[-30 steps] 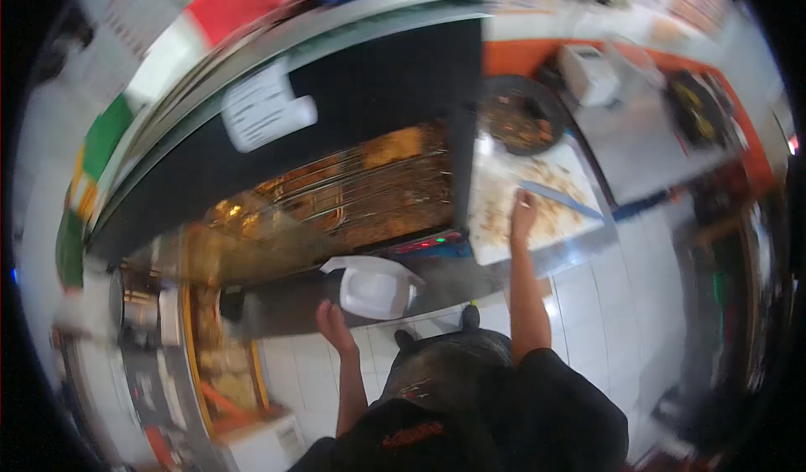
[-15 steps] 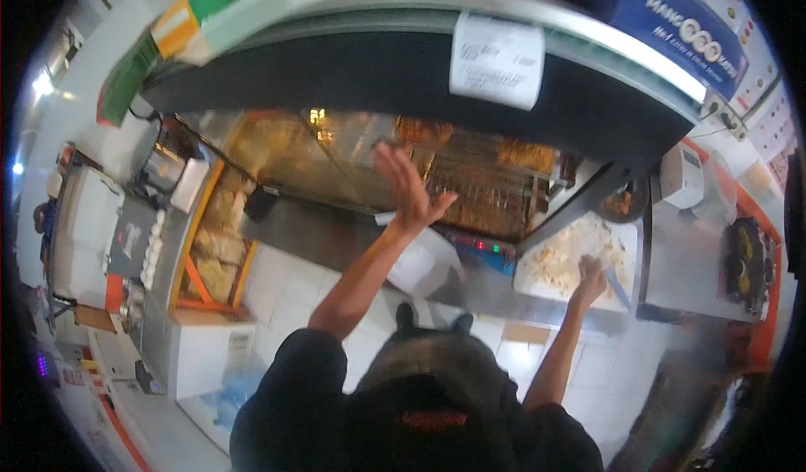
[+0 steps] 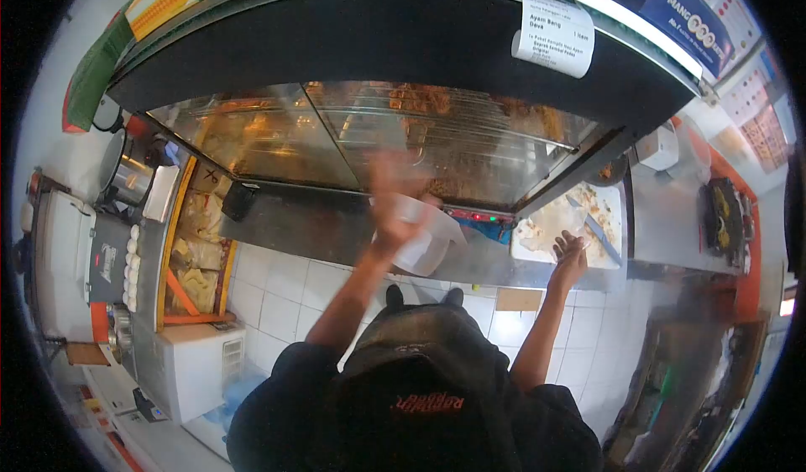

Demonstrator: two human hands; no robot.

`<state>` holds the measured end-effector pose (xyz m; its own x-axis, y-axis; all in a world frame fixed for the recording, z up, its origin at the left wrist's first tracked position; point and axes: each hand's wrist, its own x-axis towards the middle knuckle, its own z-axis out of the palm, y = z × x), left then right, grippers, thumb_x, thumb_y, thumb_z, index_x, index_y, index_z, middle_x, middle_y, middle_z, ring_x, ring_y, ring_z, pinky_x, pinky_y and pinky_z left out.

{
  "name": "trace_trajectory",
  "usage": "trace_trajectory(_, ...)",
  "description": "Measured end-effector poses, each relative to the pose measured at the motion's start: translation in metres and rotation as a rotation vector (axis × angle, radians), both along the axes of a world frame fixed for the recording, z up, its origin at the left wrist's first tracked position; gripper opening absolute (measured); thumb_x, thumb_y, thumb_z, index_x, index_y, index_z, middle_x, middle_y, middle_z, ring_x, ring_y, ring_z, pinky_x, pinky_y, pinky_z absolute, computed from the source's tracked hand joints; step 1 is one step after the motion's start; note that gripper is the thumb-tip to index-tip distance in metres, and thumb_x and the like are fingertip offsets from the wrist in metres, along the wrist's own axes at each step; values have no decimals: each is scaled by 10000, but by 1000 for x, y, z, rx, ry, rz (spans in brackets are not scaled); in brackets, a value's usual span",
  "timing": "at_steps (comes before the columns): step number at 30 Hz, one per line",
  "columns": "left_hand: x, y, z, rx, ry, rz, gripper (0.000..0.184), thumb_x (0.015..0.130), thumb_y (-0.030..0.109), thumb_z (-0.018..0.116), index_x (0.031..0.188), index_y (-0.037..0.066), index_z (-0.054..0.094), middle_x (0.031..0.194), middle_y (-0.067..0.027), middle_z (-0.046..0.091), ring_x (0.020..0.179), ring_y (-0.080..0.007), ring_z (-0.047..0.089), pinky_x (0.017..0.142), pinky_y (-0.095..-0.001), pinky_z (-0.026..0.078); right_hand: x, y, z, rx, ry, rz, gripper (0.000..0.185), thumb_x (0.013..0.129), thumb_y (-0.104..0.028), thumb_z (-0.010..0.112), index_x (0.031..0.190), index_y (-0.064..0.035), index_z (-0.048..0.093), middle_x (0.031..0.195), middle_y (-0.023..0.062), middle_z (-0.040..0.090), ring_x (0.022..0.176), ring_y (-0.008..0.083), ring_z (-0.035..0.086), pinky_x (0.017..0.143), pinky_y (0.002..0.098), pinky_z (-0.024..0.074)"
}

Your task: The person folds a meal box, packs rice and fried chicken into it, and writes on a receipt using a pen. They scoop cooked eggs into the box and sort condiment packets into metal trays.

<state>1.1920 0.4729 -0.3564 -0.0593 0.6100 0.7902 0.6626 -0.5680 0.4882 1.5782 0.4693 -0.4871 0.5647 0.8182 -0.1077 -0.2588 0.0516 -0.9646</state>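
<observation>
Holding right hand (image 3: 572, 252) loosely spread near knife (image 3: 603, 240), perhaps risking cuts if reaching carelessly; holding left hand (image 3: 399, 216), state too blurred to tell, by white box (image 3: 426, 252).

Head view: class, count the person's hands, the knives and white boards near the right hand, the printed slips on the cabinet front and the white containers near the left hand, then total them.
Left hand and right hand: 2
Knife: 1
White board: 1
Printed slip: 1
White container: 1
Total: 6

The left of the hands (image 3: 396, 212) is blurred and partly hides the white container (image 3: 426, 252).
</observation>
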Motion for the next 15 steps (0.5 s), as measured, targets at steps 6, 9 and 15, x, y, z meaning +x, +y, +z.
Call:
trace_trajectory(6, -123, 56, -26, -73, -174, 581, 974, 951, 596, 464, 1548, 16, -43, 1580, -295, -133, 1460, -453, -164, 1159, -607, -58, -15, -47, -10, -27, 18, -33, 464, 1008, -421, 512, 1153, 11, 596, 1172, 172, 667, 1015, 291, 653, 876, 408, 492)
trace_trajectory(9, -111, 76, -38, 26, -136, 539, 1086, 907, 715, 411, 1530, 16, -139, 1550, -311, -225, 1430, -490, -219, 1127, -647, -101, -32, -51, -11, -53, 43, -83, 468, 1015, -417, 502, 1188, 11, 574, 1209, 175, 652, 1061, 301, 638, 901, 424, 480)
trace_trajectory(15, -58, 50, -50, -77, -107, 293, 1189, 835, 780, 473, 1533, 67, -173, 1535, -311, -269, 1396, -539, -252, 1077, -720, -106, -84, -62, 8, 62, 76, -35, 443, 1013, -424, 515, 1202, -29, 586, 1144, 141, 674, 987, 268, 644, 835, 384, 489)
